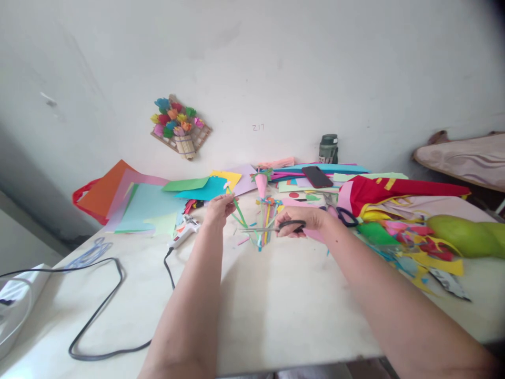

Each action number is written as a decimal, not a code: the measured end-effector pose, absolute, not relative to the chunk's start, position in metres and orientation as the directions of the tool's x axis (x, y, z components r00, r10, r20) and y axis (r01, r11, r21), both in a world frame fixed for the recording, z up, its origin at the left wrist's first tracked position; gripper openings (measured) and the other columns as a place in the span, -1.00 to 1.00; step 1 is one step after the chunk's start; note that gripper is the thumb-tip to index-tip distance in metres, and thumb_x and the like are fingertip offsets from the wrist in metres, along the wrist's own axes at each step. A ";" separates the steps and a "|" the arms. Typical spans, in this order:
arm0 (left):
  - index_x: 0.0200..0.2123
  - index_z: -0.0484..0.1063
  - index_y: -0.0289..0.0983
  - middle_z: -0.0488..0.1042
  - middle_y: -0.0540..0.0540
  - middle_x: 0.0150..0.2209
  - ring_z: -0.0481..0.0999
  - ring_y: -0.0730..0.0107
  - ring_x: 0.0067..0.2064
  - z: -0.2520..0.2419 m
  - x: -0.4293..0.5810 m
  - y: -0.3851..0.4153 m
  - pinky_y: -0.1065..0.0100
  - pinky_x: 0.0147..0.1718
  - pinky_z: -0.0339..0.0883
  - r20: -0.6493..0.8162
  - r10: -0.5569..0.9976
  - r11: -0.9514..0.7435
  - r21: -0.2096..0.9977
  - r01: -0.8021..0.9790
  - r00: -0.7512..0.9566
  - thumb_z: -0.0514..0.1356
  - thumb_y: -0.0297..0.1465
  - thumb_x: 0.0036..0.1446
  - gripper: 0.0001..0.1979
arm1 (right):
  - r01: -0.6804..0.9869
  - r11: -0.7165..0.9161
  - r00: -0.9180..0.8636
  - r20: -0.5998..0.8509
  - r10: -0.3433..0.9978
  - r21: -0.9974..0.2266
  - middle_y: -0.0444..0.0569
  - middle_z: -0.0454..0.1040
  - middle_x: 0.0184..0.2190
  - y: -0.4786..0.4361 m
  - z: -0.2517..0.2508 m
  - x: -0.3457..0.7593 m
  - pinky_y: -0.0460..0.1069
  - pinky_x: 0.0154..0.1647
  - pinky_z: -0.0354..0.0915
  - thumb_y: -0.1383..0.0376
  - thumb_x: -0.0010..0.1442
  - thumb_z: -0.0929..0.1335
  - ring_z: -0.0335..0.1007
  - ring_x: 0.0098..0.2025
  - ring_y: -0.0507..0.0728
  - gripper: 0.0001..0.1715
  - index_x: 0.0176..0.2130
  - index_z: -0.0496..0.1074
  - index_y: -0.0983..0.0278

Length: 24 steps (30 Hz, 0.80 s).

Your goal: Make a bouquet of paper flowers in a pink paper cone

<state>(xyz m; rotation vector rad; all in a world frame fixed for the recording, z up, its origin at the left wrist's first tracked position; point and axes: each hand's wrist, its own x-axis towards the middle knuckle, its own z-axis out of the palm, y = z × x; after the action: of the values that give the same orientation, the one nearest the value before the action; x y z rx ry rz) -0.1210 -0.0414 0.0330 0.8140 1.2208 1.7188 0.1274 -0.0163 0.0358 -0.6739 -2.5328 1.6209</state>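
My left hand (222, 208) pinches a thin green paper stem (240, 211) that has a small pale tip at its upper end. In my right hand (294, 220) is a pair of scissors (291, 225), its blades pointing left across the middle of the table, just below the stem. Under and behind the blades lie several thin coloured paper strips (266, 226). A pink paper cone (261, 184) with green leafy edges stands behind them. Whether the blades touch any strip I cannot tell.
A glue gun (185, 234) with a black cord (103, 300) lies left. Coloured paper sheets (145, 208), a phone (316, 177) and a bottle (329, 149) line the back. Second scissors (342, 215), a red cloth (371, 192) and paper scraps (410, 258) are right.
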 end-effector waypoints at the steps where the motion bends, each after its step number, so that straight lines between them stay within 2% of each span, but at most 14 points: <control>1: -0.52 0.42 -0.35 0.50 -0.07 -0.55 0.38 0.58 -0.60 0.031 -0.118 -0.041 0.51 -0.58 0.29 0.028 0.911 -0.142 0.958 -0.251 -0.411 0.36 -0.46 -0.22 -0.82 | 0.300 0.322 -0.906 -0.162 0.391 -0.898 -0.23 0.29 -0.72 -0.015 0.037 0.132 -0.16 -0.76 0.06 0.10 -0.09 0.42 0.11 -0.74 -0.09 -0.62 -0.40 0.40 0.36; 5: -0.57 0.44 -0.36 0.49 -0.09 -0.56 0.38 0.55 -0.59 0.023 -0.096 -0.036 0.47 -0.55 0.30 0.027 0.948 -0.083 0.983 -0.162 -0.318 0.35 -0.43 -0.23 -0.84 | 0.151 0.198 -0.907 -0.056 0.417 -0.969 -0.23 0.28 -0.74 -0.009 0.038 0.145 -0.16 -0.77 -0.02 0.06 -0.11 0.39 0.06 -0.76 -0.09 -0.58 -0.36 0.38 0.36; 8: -0.55 0.48 -0.37 0.48 -0.08 -0.57 0.45 0.46 -0.52 0.017 -0.083 -0.032 0.41 -0.45 0.37 0.021 0.954 -0.056 0.993 -0.108 -0.298 0.33 -0.51 -0.26 -0.89 | 0.074 0.156 -0.907 -0.001 0.421 -0.985 -0.22 0.27 -0.73 -0.007 0.036 0.149 -0.15 -0.75 -0.04 0.02 -0.13 0.39 0.06 -0.73 -0.07 -0.53 -0.34 0.38 0.34; 11: -0.57 0.47 -0.36 0.46 -0.09 -0.59 0.46 0.42 -0.52 0.014 -0.089 -0.031 0.34 -0.38 0.39 0.046 0.932 -0.059 0.998 -0.024 -0.361 0.31 -0.52 -0.25 -0.93 | 0.027 0.154 -0.908 0.040 0.417 -0.988 -0.21 0.25 -0.72 -0.006 0.034 0.147 -0.13 -0.74 -0.04 0.00 -0.11 0.38 0.06 -0.72 -0.06 -0.52 -0.34 0.38 0.35; 14: -0.60 0.45 -0.29 0.44 -0.09 -0.60 0.46 0.30 -0.48 0.013 -0.111 -0.034 0.29 -0.41 0.33 0.103 0.833 0.003 0.982 0.191 -0.544 0.32 -0.46 -0.24 -0.92 | 0.043 0.173 -0.906 0.034 0.422 -0.984 -0.19 0.27 -0.72 -0.007 0.032 0.144 -0.13 -0.74 -0.01 0.02 -0.08 0.39 0.09 -0.71 -0.05 -0.53 -0.34 0.37 0.37; 16: -0.66 0.42 -0.24 0.43 -0.11 -0.60 0.49 0.11 -0.32 0.011 -0.124 -0.036 0.24 -0.34 0.29 0.149 0.749 0.172 0.898 0.406 -0.646 0.34 -0.44 -0.29 -0.87 | 0.083 0.185 -0.899 0.006 0.438 -0.979 -0.19 0.29 -0.73 -0.008 0.032 0.141 -0.14 -0.76 -0.02 0.02 -0.06 0.39 0.09 -0.73 -0.06 -0.56 -0.37 0.35 0.36; 18: -0.72 0.37 -0.21 0.45 -0.15 -0.56 0.46 -0.09 -0.14 0.007 -0.131 -0.037 0.15 -0.22 0.24 0.142 0.692 0.298 0.836 0.460 -0.708 0.37 -0.45 -0.37 -0.81 | 0.124 0.202 -0.896 -0.022 0.443 -0.972 -0.20 0.30 -0.73 -0.009 0.032 0.138 -0.15 -0.78 -0.02 0.03 -0.04 0.39 0.09 -0.75 -0.08 -0.58 -0.43 0.32 0.34; 20: -0.75 0.31 -0.21 0.49 -0.24 -0.47 0.37 -0.22 0.01 0.001 -0.133 -0.036 0.08 -0.14 0.18 0.152 0.686 0.337 0.801 0.495 -0.712 0.38 -0.44 -0.41 -0.75 | 0.159 0.223 -0.899 -0.048 0.436 -0.962 -0.19 0.32 -0.72 -0.010 0.032 0.135 -0.15 -0.79 -0.01 0.03 -0.04 0.39 0.10 -0.77 -0.09 -0.59 -0.48 0.30 0.33; 22: -0.75 0.28 -0.21 0.52 -0.32 -0.37 0.30 -0.29 0.07 -0.006 -0.133 -0.034 0.04 -0.10 0.14 0.202 0.691 0.350 0.747 0.566 -0.694 0.37 -0.41 -0.40 -0.73 | 0.199 0.243 -0.902 -0.080 0.425 -0.950 -0.19 0.33 -0.71 -0.011 0.033 0.132 -0.16 -0.78 0.03 0.04 -0.03 0.39 0.13 -0.77 -0.09 -0.60 -0.49 0.30 0.34; 24: -0.73 0.29 -0.22 0.52 -0.34 -0.32 0.28 -0.30 0.08 -0.012 -0.133 -0.032 0.02 -0.08 0.10 0.190 0.686 0.373 0.737 0.563 -0.702 0.36 -0.45 -0.41 -0.76 | 0.241 0.261 -0.902 -0.117 0.415 -0.935 -0.20 0.32 -0.72 -0.012 0.032 0.129 -0.16 -0.76 0.08 0.07 -0.01 0.38 0.16 -0.76 -0.09 -0.62 -0.50 0.30 0.34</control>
<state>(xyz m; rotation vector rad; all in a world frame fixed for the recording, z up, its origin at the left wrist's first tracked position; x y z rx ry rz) -0.1333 -0.0319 -0.0117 1.1362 2.4765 1.2383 0.1292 -0.0117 0.0321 -0.6226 -2.3700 1.7121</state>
